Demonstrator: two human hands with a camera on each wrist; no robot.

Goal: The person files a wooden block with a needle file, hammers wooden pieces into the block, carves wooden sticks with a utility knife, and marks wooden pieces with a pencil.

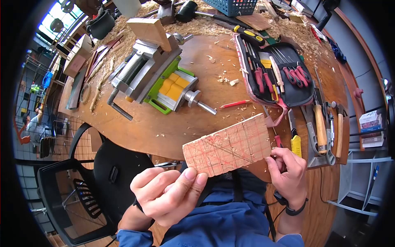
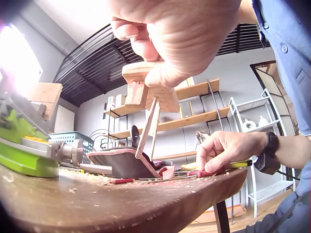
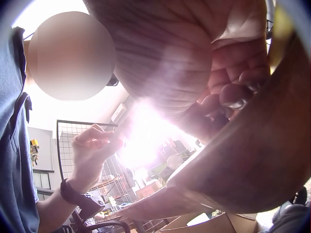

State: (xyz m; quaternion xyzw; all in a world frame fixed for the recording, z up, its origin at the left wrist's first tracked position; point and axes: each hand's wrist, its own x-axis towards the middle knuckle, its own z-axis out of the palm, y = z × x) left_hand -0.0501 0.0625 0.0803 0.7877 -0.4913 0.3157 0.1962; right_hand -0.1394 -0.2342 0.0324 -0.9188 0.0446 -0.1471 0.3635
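A flat wooden board (image 1: 226,145), covered in red grid lines and dark diagonal scratches, is up in front of the body. My left hand (image 1: 170,193) pinches its lower left edge between thumb and fingers; the left wrist view shows this hand (image 2: 180,36) well above the tabletop. My right hand (image 1: 290,168) is lower, at the table edge, fingers bent beside a red-handled tool (image 1: 278,141). In the left wrist view that hand (image 2: 231,150) has its fingertips right at the red handle (image 2: 195,174); I cannot tell whether it grips it. The right palm (image 3: 165,53) hides its thumb.
A vise (image 1: 144,66) clamps a wooden block (image 1: 150,32) beyond the left hand. An open pouch (image 1: 296,90) of red-handled tools lies to the right, with a red pencil (image 1: 235,104), a yellow utility knife (image 1: 295,144) and hammers nearby. A black chair (image 1: 117,173) stands left.
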